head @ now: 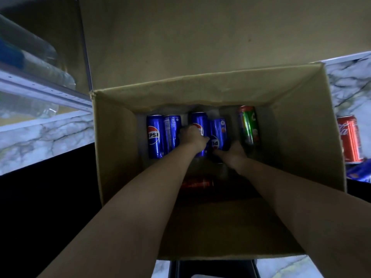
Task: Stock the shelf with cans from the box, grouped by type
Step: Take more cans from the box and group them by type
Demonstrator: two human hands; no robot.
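Observation:
An open cardboard box [116, 149] fills the middle of the view. On its bottom lie several blue Pepsi cans [155, 135] side by side, a green can [249, 125] to their right and a red can [195, 183] in shadow nearer me. Both my arms reach down into the box. My left hand [191, 136] grips the third blue can [199, 121] from above. My right hand [233, 152] holds the near end of the fourth blue can [218, 131].
A red Coca-Cola can [349, 139] and a blue can [359, 173] lie outside the box at the right on marble-patterned floor. At the left a metal shelf edge [46, 91] carries clear plastic bottles [36, 57]. The box's far flap stands up.

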